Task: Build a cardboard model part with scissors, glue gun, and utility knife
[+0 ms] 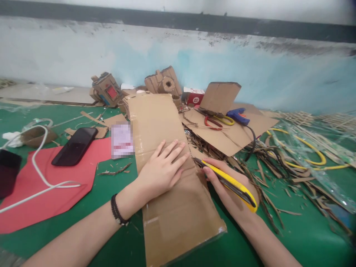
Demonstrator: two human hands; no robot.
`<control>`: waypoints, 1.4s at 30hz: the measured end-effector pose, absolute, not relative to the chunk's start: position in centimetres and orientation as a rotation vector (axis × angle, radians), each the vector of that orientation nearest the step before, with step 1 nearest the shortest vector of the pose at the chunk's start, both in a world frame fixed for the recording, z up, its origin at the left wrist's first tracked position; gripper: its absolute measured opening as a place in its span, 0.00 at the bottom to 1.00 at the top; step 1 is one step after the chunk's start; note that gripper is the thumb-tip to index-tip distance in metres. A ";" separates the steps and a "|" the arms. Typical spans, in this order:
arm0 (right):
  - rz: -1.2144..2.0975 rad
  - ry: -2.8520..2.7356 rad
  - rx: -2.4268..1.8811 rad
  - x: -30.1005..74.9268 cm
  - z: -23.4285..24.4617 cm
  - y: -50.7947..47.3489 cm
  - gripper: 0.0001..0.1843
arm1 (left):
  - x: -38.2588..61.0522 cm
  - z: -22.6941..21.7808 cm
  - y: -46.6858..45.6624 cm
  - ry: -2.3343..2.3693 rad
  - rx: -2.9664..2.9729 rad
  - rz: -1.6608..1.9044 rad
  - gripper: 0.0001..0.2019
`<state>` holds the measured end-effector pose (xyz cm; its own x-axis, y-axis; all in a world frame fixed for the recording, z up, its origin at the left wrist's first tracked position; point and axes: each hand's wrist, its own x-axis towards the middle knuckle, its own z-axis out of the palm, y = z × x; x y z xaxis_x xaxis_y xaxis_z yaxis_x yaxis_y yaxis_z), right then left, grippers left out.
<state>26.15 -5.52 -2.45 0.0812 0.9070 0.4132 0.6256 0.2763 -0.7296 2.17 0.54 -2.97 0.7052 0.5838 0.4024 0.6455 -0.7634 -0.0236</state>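
A long piece of brown cardboard (pixel 158 122) lies lengthwise in front of me, with clear tape along parts of its edges. My left hand (pixel 164 167) rests flat on its middle, fingers spread, a dark beaded bracelet on the wrist. At the right edge of the cardboard, my right hand (pixel 230 181) grips a yellow and black utility knife (pixel 230 183). The knife's tip points at that edge, near my left fingertips. Whether the blade touches the cardboard I cannot tell.
Left are red paper (pixel 69 200), a black phone (pixel 74 146) and a white cable (pixel 36 163). Behind stand cardboard models (pixel 107 89). To the right lie a blue glue gun (pixel 238 116), scissors (pixel 214 122), cardboard strips (pixel 267 178) and a yellow cable (pixel 319 155) on the green surface.
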 end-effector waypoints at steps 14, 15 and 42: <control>0.383 -1.638 -1.435 26.1 -2.3 -5.4 0.19 | 2.2 -2.9 0.5 -1.002 -2.769 -0.578 0.24; 0.381 -1.641 -1.438 26.1 -2.3 -5.4 0.19 | 2.2 -2.9 0.5 -1.003 -2.772 -0.573 0.24; 0.196 -1.765 -1.451 25.7 -1.9 -5.3 0.20 | 2.2 -2.9 0.5 -0.996 -2.760 -0.576 0.23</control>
<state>25.67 -5.33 -1.88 0.0038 0.8732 0.4874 0.7450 0.3227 -0.5838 2.24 0.49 -2.85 0.7055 0.5823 0.4039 0.6403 -0.7680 -0.0112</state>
